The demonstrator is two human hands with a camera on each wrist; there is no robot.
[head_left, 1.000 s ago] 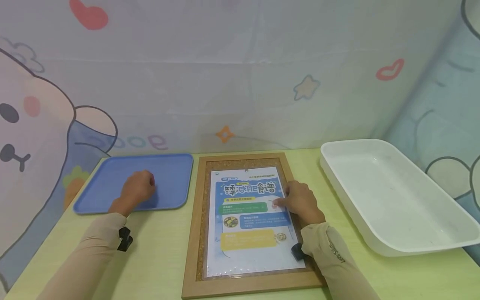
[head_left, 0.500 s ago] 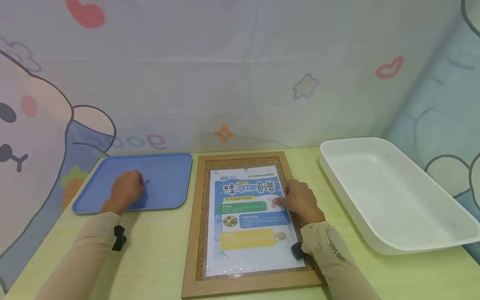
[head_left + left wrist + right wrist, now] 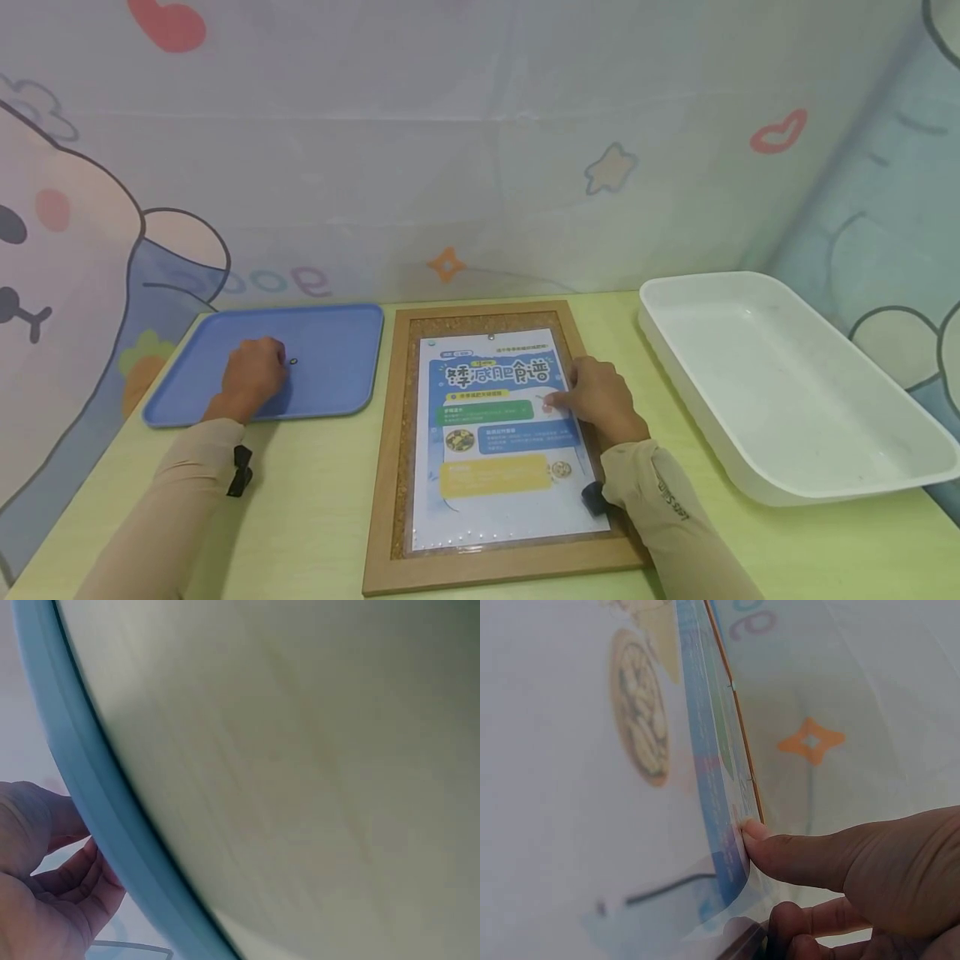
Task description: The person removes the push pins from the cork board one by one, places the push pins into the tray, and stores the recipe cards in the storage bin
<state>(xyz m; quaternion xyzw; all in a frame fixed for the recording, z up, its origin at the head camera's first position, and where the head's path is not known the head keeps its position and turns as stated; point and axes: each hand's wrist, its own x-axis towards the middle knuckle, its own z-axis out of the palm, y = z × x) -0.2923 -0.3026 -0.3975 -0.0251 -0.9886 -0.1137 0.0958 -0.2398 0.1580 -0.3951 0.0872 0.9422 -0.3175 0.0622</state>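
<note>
On the blue tray (image 3: pixel 337 358), my left hand (image 3: pixel 253 373) reaches down with bent fingers. Just right of its fingertips lies a small round thing (image 3: pixel 293 362), too small to name. The tray's rim (image 3: pixel 112 795) hides part of the fingers in the left wrist view, so whether they hold anything cannot be seen. At the right side of a wood-framed corkboard (image 3: pixel 397 417) lies my right hand (image 3: pixel 600 400). Its thumb (image 3: pixel 802 859) presses a printed sheet (image 3: pixel 517 517) flat, and the other fingers bend at the frame's edge. A pin (image 3: pixel 491 337) marks the sheet's top middle.
A deep white basin (image 3: pixel 795 392) stands to the right of the corkboard. The light yellow-green table (image 3: pixel 315 500) runs beneath everything. Behind it hangs a cartoon-printed cloth (image 3: pixel 480 167).
My left hand has shifted left across the tray, and the small round thing, hidden at first, now shows beside its fingertips. My right hand keeps its place.
</note>
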